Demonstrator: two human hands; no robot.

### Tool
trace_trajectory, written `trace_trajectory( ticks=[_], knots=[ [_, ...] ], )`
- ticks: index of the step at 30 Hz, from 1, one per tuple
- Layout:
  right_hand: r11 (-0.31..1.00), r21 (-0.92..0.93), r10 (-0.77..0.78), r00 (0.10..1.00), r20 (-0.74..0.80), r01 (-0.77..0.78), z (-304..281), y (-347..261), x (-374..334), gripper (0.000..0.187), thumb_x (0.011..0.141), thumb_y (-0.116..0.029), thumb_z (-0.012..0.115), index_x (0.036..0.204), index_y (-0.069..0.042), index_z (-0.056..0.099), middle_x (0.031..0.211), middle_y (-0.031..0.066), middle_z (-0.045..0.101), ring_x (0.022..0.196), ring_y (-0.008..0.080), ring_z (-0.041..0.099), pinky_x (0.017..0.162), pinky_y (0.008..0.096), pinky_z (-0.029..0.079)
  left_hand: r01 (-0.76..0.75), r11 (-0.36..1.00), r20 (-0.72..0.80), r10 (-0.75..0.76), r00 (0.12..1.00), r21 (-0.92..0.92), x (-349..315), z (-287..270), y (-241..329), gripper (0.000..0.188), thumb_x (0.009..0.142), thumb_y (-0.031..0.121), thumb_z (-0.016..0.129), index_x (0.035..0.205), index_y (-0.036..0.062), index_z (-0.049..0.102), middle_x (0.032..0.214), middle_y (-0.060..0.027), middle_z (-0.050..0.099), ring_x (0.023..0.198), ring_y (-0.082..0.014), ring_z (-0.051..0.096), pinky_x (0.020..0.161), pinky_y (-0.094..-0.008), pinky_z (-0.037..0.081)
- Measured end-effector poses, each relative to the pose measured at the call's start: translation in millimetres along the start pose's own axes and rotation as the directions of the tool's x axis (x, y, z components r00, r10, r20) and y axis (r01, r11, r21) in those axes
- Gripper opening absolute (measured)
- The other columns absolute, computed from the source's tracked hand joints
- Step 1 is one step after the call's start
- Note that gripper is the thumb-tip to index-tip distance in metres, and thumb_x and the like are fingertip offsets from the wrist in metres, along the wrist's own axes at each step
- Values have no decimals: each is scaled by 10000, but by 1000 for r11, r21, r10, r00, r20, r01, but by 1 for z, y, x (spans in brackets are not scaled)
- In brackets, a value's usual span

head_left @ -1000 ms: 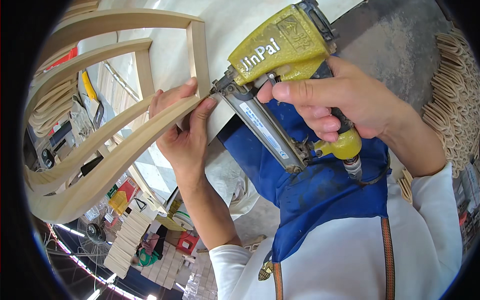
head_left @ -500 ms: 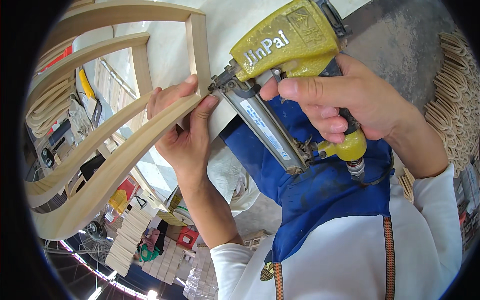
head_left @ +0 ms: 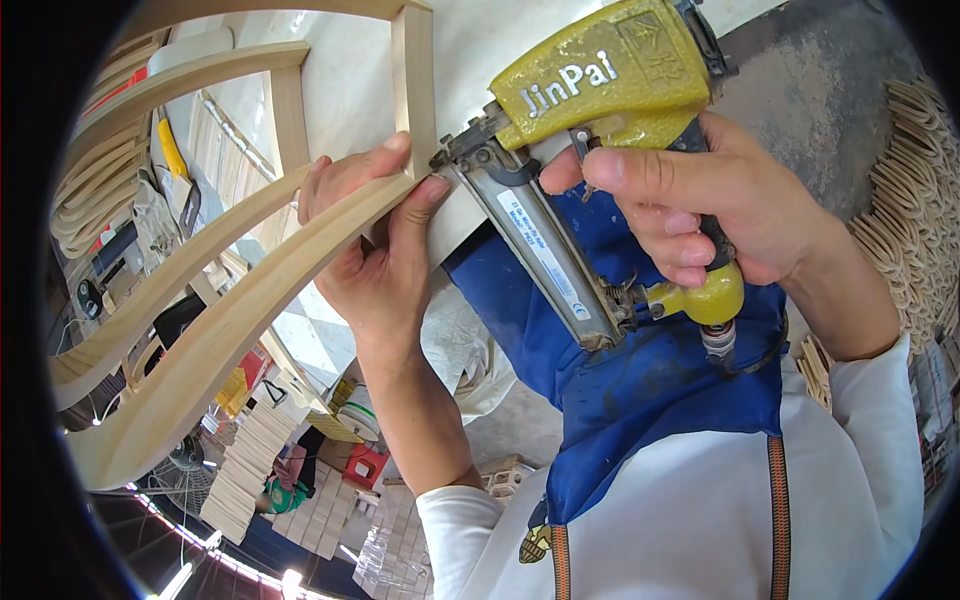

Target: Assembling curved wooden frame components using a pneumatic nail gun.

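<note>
A pale wooden frame is in my left hand (head_left: 390, 240), its thumb and fingers pinching the corner where a curved rail (head_left: 250, 320) meets a short crosspiece (head_left: 412, 90). My right hand (head_left: 735, 195) is wrapped round the black grip of a yellow air nail gun (head_left: 600, 85), a finger beside its trigger. The gun's nose is right at that corner, close to my left thumb; whether it touches the wood I cannot tell. Its silver magazine slants down over my blue apron (head_left: 660, 390). An air fitting (head_left: 718, 340) sits at the base of the grip.
Beneath the frame is a pale worktable (head_left: 345, 75). On it, at the left, lie a yellow-handled cutter (head_left: 172, 150) and bent wooden strips (head_left: 110, 205). Many looped wooden pieces (head_left: 910, 190) are piled at the far right. Stacked wood (head_left: 245, 475) and a red stool (head_left: 365, 465) stand lower left.
The nail gun and my right hand have shifted slightly right and up. The frame corner, with my left hand on it, has moved a little the same way. Both grips are unchanged.
</note>
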State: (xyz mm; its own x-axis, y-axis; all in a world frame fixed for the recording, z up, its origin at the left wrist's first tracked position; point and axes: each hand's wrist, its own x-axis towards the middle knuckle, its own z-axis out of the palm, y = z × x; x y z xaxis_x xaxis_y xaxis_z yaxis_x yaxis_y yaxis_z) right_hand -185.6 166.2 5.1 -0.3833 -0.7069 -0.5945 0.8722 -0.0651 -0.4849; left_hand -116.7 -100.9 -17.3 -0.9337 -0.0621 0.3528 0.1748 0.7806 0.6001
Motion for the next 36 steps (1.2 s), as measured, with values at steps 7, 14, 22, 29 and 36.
trace_trajectory(
  ticks=[7, 14, 22, 29, 36],
  knots=[
    [999, -31, 12, 999, -43, -13, 0, 5, -2, 335, 1034, -243, 665, 1171, 62, 672, 532, -55, 420, 380, 48, 390, 378, 190, 334, 14, 1000, -7, -14, 1000, 5, 0, 0, 4, 304, 770, 79, 886, 1033, 166, 761, 1048, 58, 798, 967, -131, 708, 1182, -464, 377],
    [999, 43, -25, 999, 45, 23, -8, 6, 1, 302, 1033, -219, 659, 1154, 57, 674, 529, -56, 417, 375, 51, 391, 376, 195, 342, 6, 1000, -12, -6, 1000, 1, -1, 1, 2, 311, 764, 84, 889, 1036, 164, 761, 1034, 55, 798, 964, -134, 706, 1185, -469, 375],
    [999, 38, -3, 995, 102, -1, -11, 6, 3, 374, 1002, -288, 699, 1153, 53, 680, 538, -39, 448, 424, 62, 404, 420, 215, 322, 19, 1000, -7, -19, 1000, 11, -1, 0, 3, 311, 763, 92, 893, 1037, 153, 758, 1024, 47, 797, 972, -139, 707, 1187, -474, 374],
    [999, 33, 3, 993, 116, -7, -10, 3, 3, 370, 1003, -277, 696, 1147, 64, 682, 544, -37, 448, 430, 62, 407, 431, 216, 330, 2, 1000, -10, -2, 1000, 11, 0, 1, 2, 337, 762, 87, 893, 1066, 144, 761, 1020, 34, 792, 956, -143, 700, 1186, -470, 371],
    [1000, -21, -10, 991, 130, 13, -11, -10, -4, 319, 1013, -271, 684, 1111, 33, 688, 558, -20, 492, 462, 68, 436, 442, 222, 352, 15, 1000, 55, -17, 998, 24, 2, -5, 6, 378, 760, 66, 891, 1107, 135, 759, 1061, 8, 784, 989, -160, 692, 1194, -476, 362]
  ],
)
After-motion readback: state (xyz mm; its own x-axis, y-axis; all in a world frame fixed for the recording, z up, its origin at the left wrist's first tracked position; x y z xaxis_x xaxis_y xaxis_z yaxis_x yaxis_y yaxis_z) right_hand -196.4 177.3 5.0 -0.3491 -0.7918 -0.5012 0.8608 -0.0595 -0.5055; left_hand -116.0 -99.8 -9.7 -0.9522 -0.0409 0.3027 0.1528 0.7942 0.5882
